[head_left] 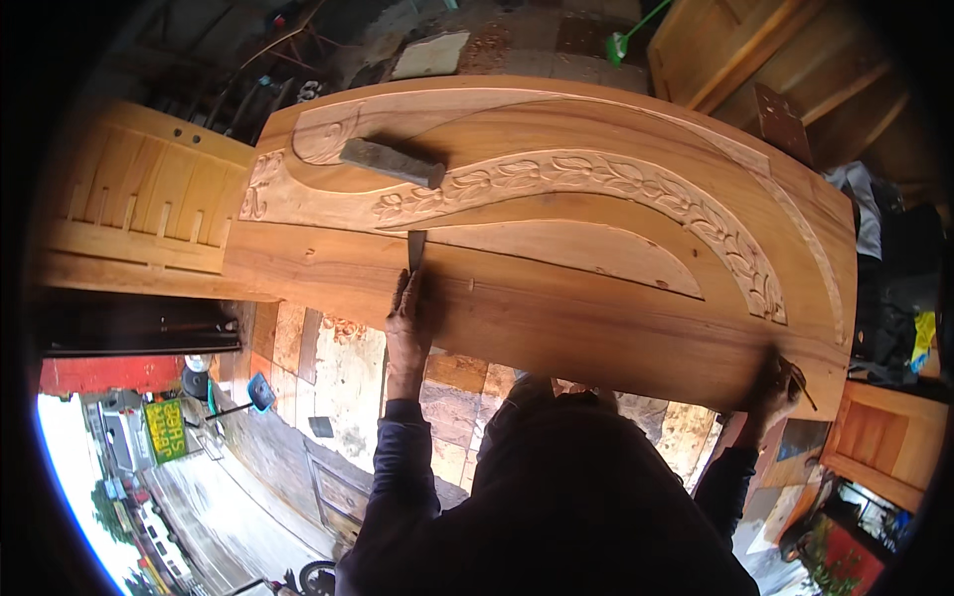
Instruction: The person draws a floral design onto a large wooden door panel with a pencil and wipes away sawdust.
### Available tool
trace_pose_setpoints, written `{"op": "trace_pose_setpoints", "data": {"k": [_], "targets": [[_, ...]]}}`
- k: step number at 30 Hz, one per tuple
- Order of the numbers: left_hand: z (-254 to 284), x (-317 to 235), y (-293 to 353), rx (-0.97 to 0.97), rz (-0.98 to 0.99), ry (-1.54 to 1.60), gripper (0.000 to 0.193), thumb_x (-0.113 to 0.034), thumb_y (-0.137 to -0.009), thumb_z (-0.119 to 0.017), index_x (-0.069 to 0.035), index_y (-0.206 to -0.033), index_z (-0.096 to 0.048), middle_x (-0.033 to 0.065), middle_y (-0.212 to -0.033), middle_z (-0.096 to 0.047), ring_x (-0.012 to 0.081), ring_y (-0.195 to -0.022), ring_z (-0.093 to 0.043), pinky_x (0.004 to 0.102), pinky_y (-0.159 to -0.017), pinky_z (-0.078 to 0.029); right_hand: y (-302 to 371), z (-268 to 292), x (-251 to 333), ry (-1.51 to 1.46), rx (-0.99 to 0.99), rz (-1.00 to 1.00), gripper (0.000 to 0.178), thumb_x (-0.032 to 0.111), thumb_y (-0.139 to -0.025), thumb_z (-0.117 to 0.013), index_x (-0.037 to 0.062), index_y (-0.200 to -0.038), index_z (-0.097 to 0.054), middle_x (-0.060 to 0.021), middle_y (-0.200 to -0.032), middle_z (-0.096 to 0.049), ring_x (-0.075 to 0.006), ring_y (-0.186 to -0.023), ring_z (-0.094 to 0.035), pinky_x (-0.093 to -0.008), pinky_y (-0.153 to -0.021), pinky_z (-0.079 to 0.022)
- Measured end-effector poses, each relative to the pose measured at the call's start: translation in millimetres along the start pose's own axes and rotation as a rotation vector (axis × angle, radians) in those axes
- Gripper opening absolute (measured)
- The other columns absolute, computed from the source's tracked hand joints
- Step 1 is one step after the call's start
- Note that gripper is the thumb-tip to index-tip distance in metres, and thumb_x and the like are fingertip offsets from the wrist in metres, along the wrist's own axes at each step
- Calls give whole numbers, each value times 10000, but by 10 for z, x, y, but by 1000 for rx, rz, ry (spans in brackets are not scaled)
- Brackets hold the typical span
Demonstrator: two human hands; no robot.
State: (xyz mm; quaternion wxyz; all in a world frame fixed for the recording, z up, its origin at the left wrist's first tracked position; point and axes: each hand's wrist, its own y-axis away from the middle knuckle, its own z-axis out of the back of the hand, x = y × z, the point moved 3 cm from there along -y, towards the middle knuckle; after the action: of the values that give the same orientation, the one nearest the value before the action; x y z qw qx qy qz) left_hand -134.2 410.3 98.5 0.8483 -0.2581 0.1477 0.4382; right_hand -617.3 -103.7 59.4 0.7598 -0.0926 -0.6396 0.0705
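Observation:
A large wooden panel point(556, 298) carved with a curving band of leaves point(596, 169) lies in front of me. My left hand point(405, 313) is closed around a flat-bladed chisel point(416, 246) near the panel's front left. Its dark blade points away from me, toward a carved edge. At the panel's front right corner, my right hand point(775, 389) is closed, with a thin, dark, pencil-like stick point(803, 387) showing from its fingers. The stick's exact kind is unclear. A worn, greyish wooden block point(391, 162) rests on the panel's carved far left part.
To the left is a slatted wooden door panel point(149, 199); to the right, another wooden panel point(884, 445). Wooden frames point(755, 50) lean at the far right, near a green brush point(617, 47). A street with vehicles shows at lower left, beyond a tiled floor point(457, 397).

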Motion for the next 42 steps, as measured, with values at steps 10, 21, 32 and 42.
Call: {"op": "trace_pose_setpoints", "data": {"k": [10,21,32,42], "targets": [[459,1710,-818,-296,286,-64,436,-43,-938,-620,-51,-1372,-643,234,-1319,-679,392,-1183,-678,436,-1012,-543,-40,26,11,353,81,245,261,167,-1027,-610,-37,-1002,-770,-82,-958,-709,-188,-893,-629,-350,-847,-496],[-302,693,-2070,-206,-82,93,549,-529,-1022,-569,-201,-1461,-615,241,-1596,-424,501,-1491,-332,637,-1195,-287,-92,110,18,916,158,590,210,115,-1008,-600,74,-1111,-778,-123,-1038,-722,-250,-964,-662,-369,-846,-523],[-600,1339,-2768,-88,-144,-247,460,-517,-955,-650,-189,-1275,-676,195,-1645,-347,529,-1554,-136,833,-1125,-177,-125,166,-5,842,165,492,227,113,-990,-614,73,-1153,-767,-127,-1026,-745,-257,-956,-679,-362,-862,-530],[372,2008,-2548,-275,184,98,542,-484,-1005,-638,-152,-1433,-623,222,-1514,-538,382,-1432,-481,466,-1178,-390,-293,275,-97,547,153,176,266,124,-965,-635,95,-1194,-767,3,-870,-686,-166,-718,-577,-307,-664,-483]]}}
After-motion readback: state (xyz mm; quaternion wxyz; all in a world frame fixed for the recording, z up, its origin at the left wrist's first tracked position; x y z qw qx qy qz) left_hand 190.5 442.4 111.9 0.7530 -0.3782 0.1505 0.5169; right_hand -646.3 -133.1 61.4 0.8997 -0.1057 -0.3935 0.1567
